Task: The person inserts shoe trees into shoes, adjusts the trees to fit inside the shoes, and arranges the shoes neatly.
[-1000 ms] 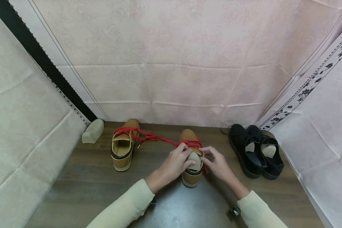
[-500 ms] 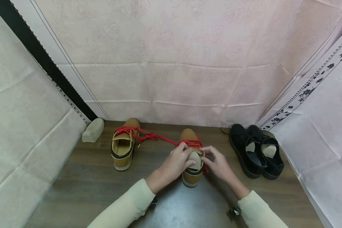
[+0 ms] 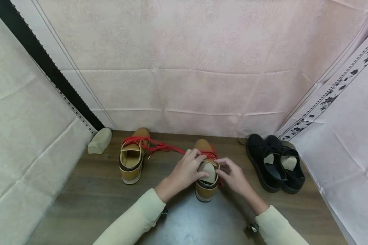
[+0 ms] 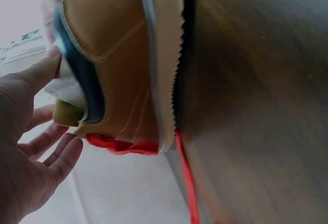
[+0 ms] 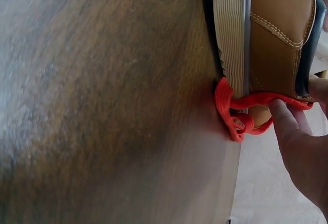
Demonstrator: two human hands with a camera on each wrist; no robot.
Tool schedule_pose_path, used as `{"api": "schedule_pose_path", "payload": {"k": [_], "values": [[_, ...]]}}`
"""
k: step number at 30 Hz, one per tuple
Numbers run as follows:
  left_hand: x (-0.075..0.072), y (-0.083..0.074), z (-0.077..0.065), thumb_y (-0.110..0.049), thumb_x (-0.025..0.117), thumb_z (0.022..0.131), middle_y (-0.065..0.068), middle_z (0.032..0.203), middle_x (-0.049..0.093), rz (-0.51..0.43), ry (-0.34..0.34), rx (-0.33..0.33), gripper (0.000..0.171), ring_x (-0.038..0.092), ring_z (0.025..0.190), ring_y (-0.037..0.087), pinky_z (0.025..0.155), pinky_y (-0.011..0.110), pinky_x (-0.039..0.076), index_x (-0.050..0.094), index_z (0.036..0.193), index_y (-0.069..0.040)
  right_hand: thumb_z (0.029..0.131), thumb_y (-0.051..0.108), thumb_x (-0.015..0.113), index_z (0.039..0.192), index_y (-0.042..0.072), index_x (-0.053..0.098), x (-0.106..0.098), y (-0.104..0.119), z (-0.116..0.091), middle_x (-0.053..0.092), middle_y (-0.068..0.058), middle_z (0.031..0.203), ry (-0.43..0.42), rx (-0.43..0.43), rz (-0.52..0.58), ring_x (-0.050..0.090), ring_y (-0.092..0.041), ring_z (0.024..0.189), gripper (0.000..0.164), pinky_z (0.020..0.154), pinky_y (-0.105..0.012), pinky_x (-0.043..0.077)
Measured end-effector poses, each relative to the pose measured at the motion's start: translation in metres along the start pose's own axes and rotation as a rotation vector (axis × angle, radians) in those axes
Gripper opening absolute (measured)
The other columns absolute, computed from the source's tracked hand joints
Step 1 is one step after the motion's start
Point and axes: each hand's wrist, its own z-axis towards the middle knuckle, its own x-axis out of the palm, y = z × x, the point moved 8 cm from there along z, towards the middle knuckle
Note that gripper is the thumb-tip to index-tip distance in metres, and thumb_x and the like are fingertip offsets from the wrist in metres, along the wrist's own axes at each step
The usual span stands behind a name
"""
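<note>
A tan shoe (image 3: 204, 194) with a black collar and red laces stands in front of me, heel toward me. A pale shoe insert (image 3: 207, 172) sits in its opening. My left hand (image 3: 184, 172) is at the shoe's left side. In the left wrist view its thumb (image 4: 43, 70) is at the insert, its other fingers spread loosely beside the shoe tongue (image 4: 67, 114). My right hand (image 3: 234, 177) pinches the right edge of the opening, thumb toward the inside, fingers outside by the red lace (image 5: 256, 99).
A matching tan shoe (image 3: 131, 173) stands to the left, joined by red laces (image 3: 162, 146). Another pale insert (image 3: 100, 141) lies at the far left corner. Black shoes (image 3: 265, 170) with pale inserts stand on the right. Pale cloth walls (image 3: 184, 92) border the wooden surface (image 3: 89, 204).
My left hand has moved slightly up and left, its fingers lifting off the lace area. The right hand and the shoe stay in place.
</note>
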Motion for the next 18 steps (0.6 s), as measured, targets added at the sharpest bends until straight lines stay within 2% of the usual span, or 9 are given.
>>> {"api": "schedule_pose_path", "payload": {"k": [5, 13, 18], "values": [[0.0065, 0.0008, -0.0010, -0.051, 0.082, 0.083, 0.005, 0.124, 0.059, 0.027, 0.027, -0.010, 0.067, 0.051, 0.108, 0.019, 0.088, 0.027, 0.056, 0.068, 0.134, -0.010, 0.094, 0.002, 0.074, 0.125, 0.013, 0.065, 0.0012, 0.0008, 0.0009, 0.068, -0.008, 0.120, 0.000, -0.001, -0.008, 0.067, -0.026, 0.116, 0.034, 0.103, -0.051, 0.053], [-0.0001, 0.0043, -0.0009, -0.036, 0.088, 0.082, 0.006, 0.124, 0.059, -0.087, 0.037, 0.019, 0.065, 0.052, 0.112, 0.021, 0.094, 0.032, 0.053, 0.066, 0.136, -0.007, 0.094, 0.001, 0.073, 0.125, 0.012, 0.065, 0.0017, 0.0003, 0.0012, 0.068, -0.010, 0.120, 0.000, -0.010, 0.005, 0.067, -0.028, 0.116, 0.035, 0.104, -0.053, 0.052], [0.0026, 0.0052, -0.0011, -0.031, 0.089, 0.081, 0.008, 0.124, 0.059, -0.094, 0.030, 0.056, 0.066, 0.051, 0.115, 0.024, 0.098, 0.034, 0.052, 0.065, 0.137, -0.006, 0.094, 0.001, 0.073, 0.126, 0.011, 0.065, 0.0014, -0.0005, 0.0016, 0.068, -0.011, 0.121, -0.001, -0.021, 0.018, 0.066, -0.029, 0.116, 0.034, 0.104, -0.054, 0.052]]}}
